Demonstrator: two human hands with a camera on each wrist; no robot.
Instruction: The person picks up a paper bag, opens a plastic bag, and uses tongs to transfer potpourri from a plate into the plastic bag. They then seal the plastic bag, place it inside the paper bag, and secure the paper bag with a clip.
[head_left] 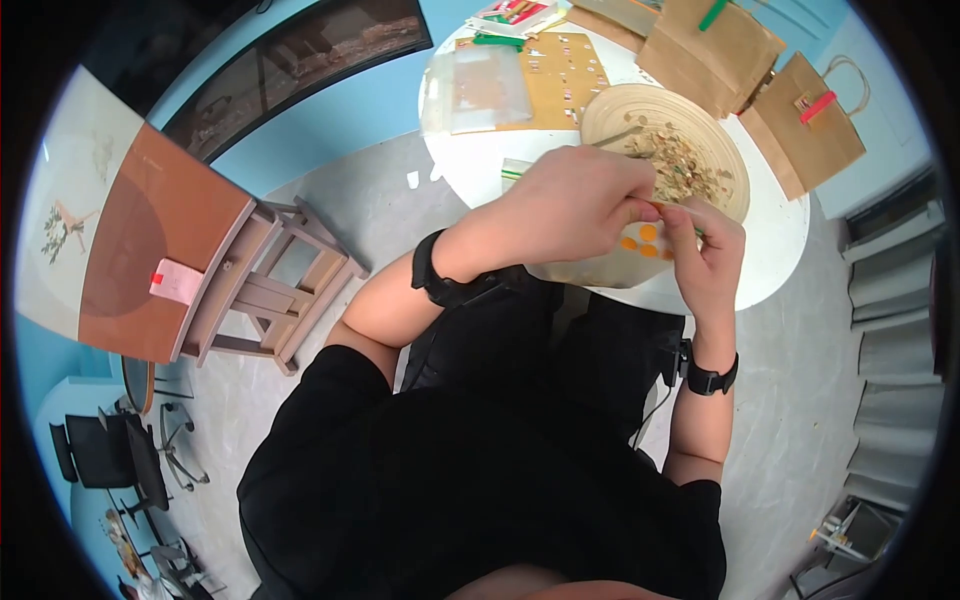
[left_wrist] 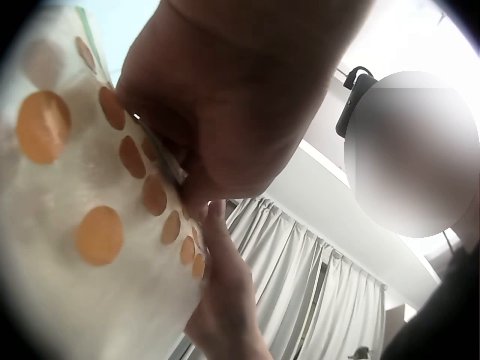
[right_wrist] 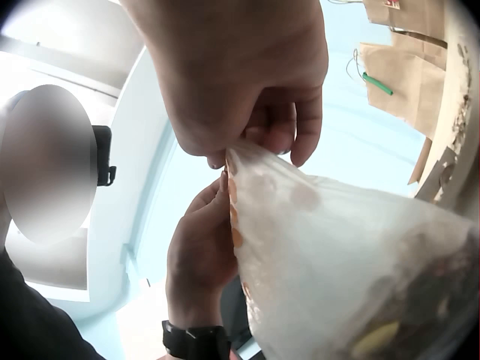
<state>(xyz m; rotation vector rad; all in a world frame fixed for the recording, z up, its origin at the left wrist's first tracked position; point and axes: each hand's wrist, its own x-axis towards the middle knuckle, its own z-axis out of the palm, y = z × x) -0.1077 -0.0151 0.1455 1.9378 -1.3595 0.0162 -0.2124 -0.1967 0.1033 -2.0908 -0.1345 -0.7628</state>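
Note:
Both hands meet at the top edge of a translucent plastic bag with orange dots (head_left: 600, 268), held up over the table's near edge. My left hand (head_left: 575, 205) pinches that edge between thumb and fingers. Close beside it, my right hand (head_left: 708, 255) pinches the same edge, its other fingers loosely bent. A green strip runs along the bag's top in the left wrist view. Dark bits and a yellowish piece (right_wrist: 375, 339) show through the bag's lower part in the right wrist view. Behind the hands lies a round woven tray (head_left: 735, 150) with dried flakes (head_left: 690, 165) scattered on it.
A metal utensil (head_left: 618, 136) rests on the tray. Brown paper bags (head_left: 705, 55) with green and red clips stand at the back right. A clear plastic bag (head_left: 490, 85) lies on a tan sheet (head_left: 565, 75) at the back left. A wooden side table (head_left: 165, 250) stands left.

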